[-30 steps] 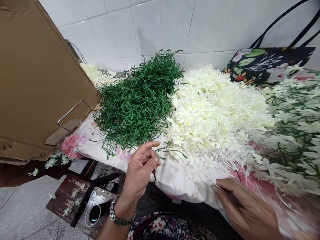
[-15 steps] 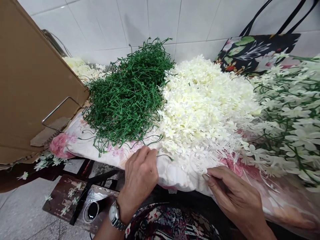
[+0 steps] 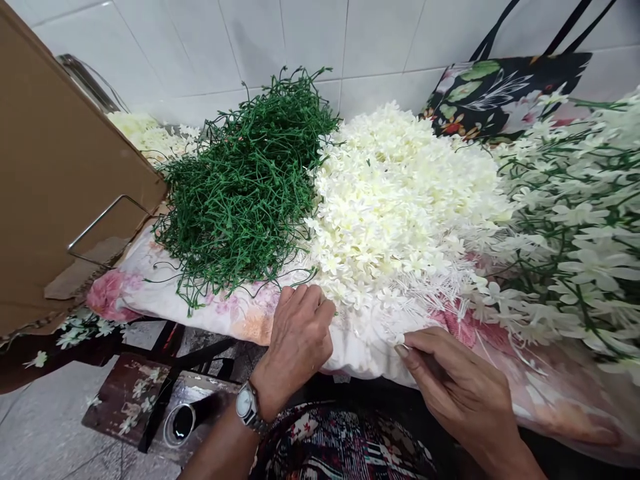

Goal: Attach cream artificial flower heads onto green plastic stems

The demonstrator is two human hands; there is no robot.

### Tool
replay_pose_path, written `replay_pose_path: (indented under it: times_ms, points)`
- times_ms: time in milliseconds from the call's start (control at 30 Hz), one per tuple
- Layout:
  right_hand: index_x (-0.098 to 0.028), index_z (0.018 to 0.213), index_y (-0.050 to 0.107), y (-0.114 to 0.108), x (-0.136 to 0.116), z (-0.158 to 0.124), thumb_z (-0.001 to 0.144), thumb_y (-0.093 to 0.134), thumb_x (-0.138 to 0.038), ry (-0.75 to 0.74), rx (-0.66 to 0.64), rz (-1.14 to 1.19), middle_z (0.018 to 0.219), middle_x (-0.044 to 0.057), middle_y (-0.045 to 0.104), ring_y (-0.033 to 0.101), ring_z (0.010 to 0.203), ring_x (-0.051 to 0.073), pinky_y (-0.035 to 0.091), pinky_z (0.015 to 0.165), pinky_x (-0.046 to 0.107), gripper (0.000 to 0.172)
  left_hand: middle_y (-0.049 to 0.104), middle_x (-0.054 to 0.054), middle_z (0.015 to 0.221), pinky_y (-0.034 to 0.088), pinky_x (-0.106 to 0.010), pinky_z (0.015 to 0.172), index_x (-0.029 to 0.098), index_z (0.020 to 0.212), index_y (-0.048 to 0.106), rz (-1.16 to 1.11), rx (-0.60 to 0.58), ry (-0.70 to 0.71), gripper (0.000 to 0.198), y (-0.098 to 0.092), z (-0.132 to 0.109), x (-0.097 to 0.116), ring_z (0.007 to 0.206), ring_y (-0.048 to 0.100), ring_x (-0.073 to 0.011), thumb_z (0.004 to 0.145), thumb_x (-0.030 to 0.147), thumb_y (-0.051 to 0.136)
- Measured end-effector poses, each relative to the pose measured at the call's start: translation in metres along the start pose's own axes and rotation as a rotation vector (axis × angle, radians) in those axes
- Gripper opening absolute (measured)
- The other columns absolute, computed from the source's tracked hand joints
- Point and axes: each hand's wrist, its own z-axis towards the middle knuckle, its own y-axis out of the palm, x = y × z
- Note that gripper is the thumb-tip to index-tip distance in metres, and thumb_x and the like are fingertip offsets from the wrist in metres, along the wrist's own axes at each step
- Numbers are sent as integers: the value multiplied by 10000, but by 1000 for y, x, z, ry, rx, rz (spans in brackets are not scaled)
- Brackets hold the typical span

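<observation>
My left hand [image 3: 303, 333], with a watch on its wrist, is curled closed over the front edge of the floral cloth [image 3: 250, 323]. The fingers hide nearly all of the green plastic stem they hold; only a bit of its tip shows beside the knuckles. To the right, my right hand [image 3: 455, 380] pinches a small white artificial flower [image 3: 399, 339] between thumb and forefinger. Behind my left hand lies a tangled heap of green stems [image 3: 245, 187]. A large pile of loose white blossoms [image 3: 395, 200] rises beyond both hands.
Assembled white flowers on green stems [image 3: 590, 233] crowd the right side. At the left stands a cardboard box [image 3: 75, 167]. A floral bag [image 3: 505, 93] leans against the tiled wall. Below, a low stool [image 3: 125, 393] carries a cup of dark liquid [image 3: 181, 423].
My left hand has moved right, and the stem that stuck out of it is now mostly hidden. My right hand keeps its pinch. The whole view has shifted slightly.
</observation>
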Motion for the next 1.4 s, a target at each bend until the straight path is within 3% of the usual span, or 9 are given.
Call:
replay_pose_path:
  times_ms: [133, 300, 467, 600, 767, 1000, 1400]
  points:
    - [-170, 855, 550, 1, 0, 0, 829, 538, -93, 1, 8, 16, 695, 12, 604, 580, 603, 94, 459, 580, 188, 82, 536, -49, 716, 365, -340, 643, 157, 649, 561, -161, 172, -60, 258, -1, -3, 0, 688, 465, -180, 709, -62, 439]
    - [-174, 827, 550, -4, -2, 5, 822, 550, -94, 45, 7, 95, 663, -5, 587, 559, 570, 77, 443, 542, 166, 79, 555, -58, 856, 448, -275, 685, 151, 806, 600, -656, 328, -151, 214, -13, -11, 7, 819, 546, -160, 781, -30, 488]
    - [-192, 774, 553, -18, -22, 17, 829, 560, -128, 148, -44, 286, 632, -28, 565, 535, 550, 72, 426, 511, 163, 85, 539, -5, 809, 361, -177, 437, 186, 782, 638, -1393, 155, -404, 148, -18, -19, 21, 521, 458, -53, 834, 90, 538]
    - [-196, 762, 558, -21, -40, 24, 849, 553, -161, 173, -117, 427, 607, -39, 531, 502, 527, 64, 403, 485, 165, 94, 524, 12, 671, 338, -171, 461, 173, 717, 668, -1693, 40, -529, 85, -13, -21, 30, 531, 433, -61, 795, 174, 632]
    - [-185, 800, 553, -19, -47, 24, 863, 532, -157, 180, -151, 439, 649, -28, 538, 512, 574, 65, 412, 523, 173, 71, 557, 12, 613, 394, -183, 561, 167, 696, 685, -1766, -14, -584, 106, -12, -23, 36, 591, 494, -87, 773, 238, 670]
    - [-160, 828, 544, -19, -46, 25, 855, 503, -97, 81, -169, 300, 661, -11, 524, 486, 589, 73, 386, 523, 191, 80, 559, 14, 613, 396, -195, 573, 158, 704, 665, -1765, -64, -622, 116, -9, -27, 37, 584, 475, -91, 765, 257, 668]
    - [-148, 768, 554, -10, -40, 24, 858, 439, -73, -50, -168, 88, 623, 23, 529, 472, 599, 122, 389, 531, 241, 164, 526, 13, 558, 391, -200, 532, 133, 634, 597, -1485, -148, -669, 118, -8, -18, 39, 540, 448, -97, 731, 198, 579]
